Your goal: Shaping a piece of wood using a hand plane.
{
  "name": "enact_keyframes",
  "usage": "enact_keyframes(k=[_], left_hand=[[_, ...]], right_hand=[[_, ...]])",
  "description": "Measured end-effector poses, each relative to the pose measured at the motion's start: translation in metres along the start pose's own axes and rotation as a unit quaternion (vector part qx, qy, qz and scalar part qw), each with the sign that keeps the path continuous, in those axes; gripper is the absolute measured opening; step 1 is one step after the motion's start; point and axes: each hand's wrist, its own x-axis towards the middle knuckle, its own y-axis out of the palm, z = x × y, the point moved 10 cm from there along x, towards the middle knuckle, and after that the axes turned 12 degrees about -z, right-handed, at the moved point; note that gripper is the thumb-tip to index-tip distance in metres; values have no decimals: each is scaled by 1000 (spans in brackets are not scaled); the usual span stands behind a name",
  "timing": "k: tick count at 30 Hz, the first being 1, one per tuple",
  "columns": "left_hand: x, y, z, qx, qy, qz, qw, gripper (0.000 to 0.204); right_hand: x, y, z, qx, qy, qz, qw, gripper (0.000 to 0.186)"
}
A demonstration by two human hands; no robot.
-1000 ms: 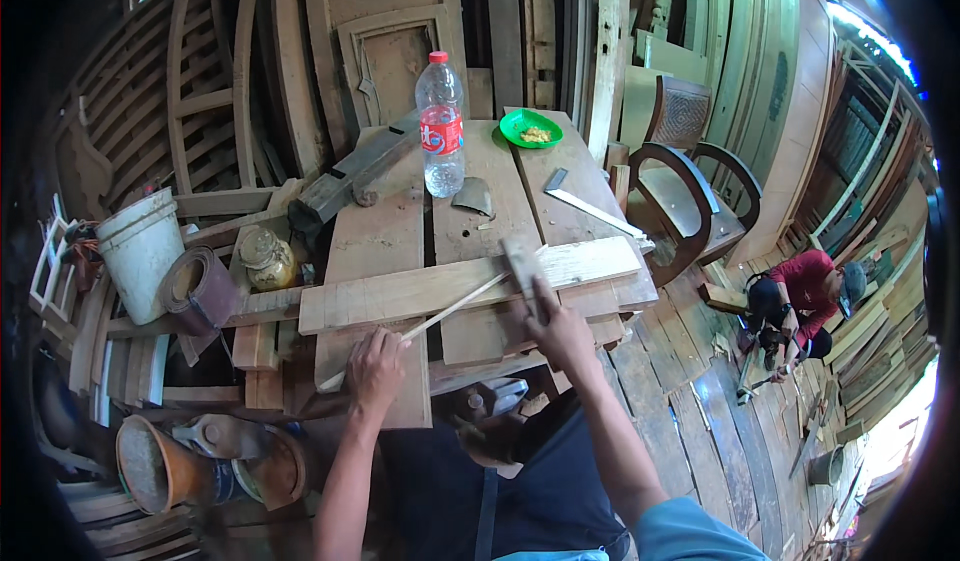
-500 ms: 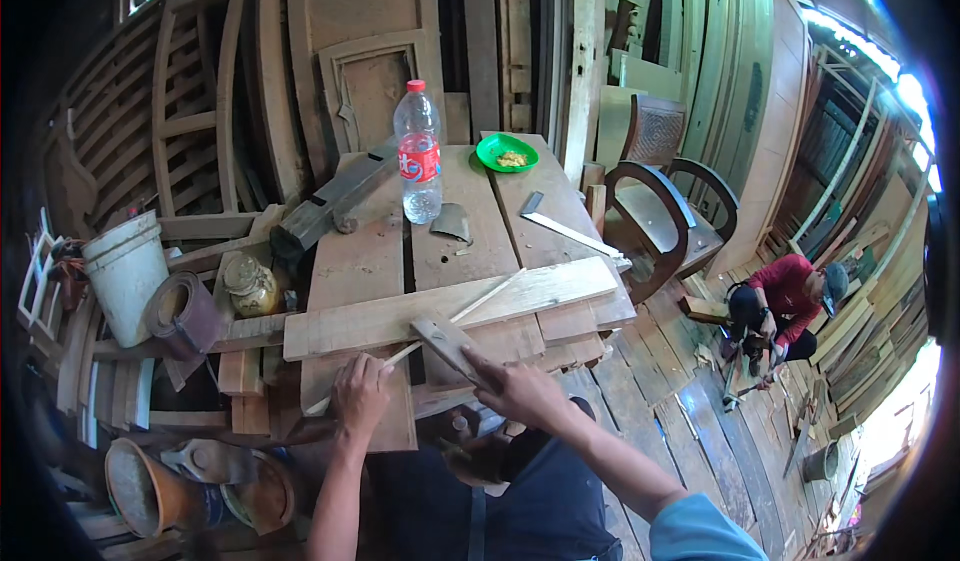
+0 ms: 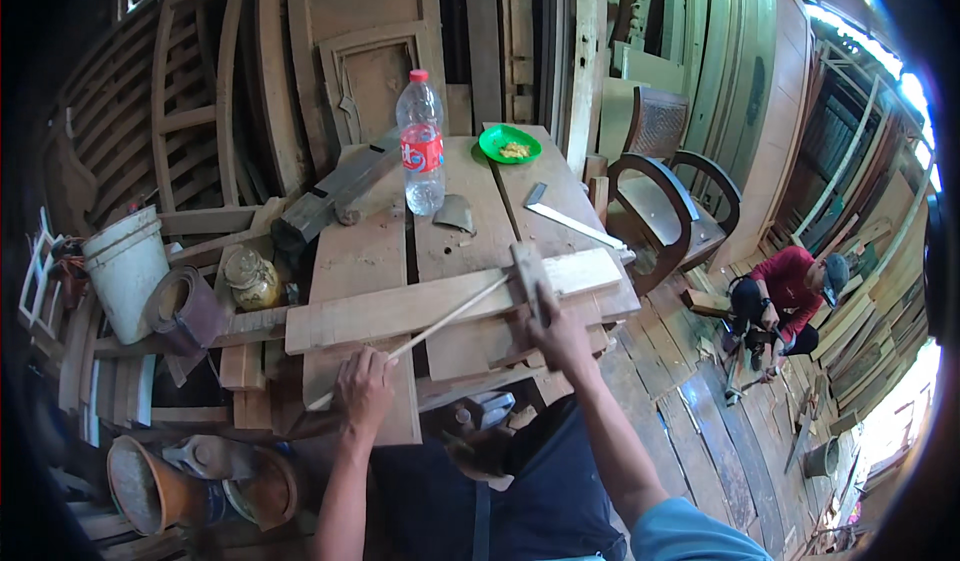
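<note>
A thin wooden stick (image 3: 450,319) slants across a pale board (image 3: 350,316) on the plank table (image 3: 350,251). Near the table's front edge my left hand (image 3: 362,389) is closed around the stick's lower part; a short end sticks out to the left. My right hand (image 3: 558,339) grips a narrow wooden block (image 3: 531,279) over the stick's far end, toward the right of the board. The block hides that tip, and its underside does not show.
Behind the board stand a plastic bottle (image 3: 423,146) with a red cap and a green dish (image 3: 510,145). A try square (image 3: 575,223) lies at the right. Left of the table are a sandpaper roll (image 3: 185,303), a jar (image 3: 250,279) and a white bucket (image 3: 125,266). Another person (image 3: 790,296) crouches at right.
My right hand has slid the block away from me and to the right along the stick, toward its far end. My left hand keeps its grip nearly in place.
</note>
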Motion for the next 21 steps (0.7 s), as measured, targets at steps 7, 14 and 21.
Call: enact_keyframes(k=[7,14,21], left_hand=[[4,-2,6,-8,-11,5,1000,15],[-6,4,23,-12,-21,18,1000,13],[3,2,10,16,3,6,1000,15]], right_hand=[[-12,12,17,-67,-60,53,995,65],[-62,47,43,-95,-214,113,966,67],[-51,37,46,-31,-242,30,969,62]])
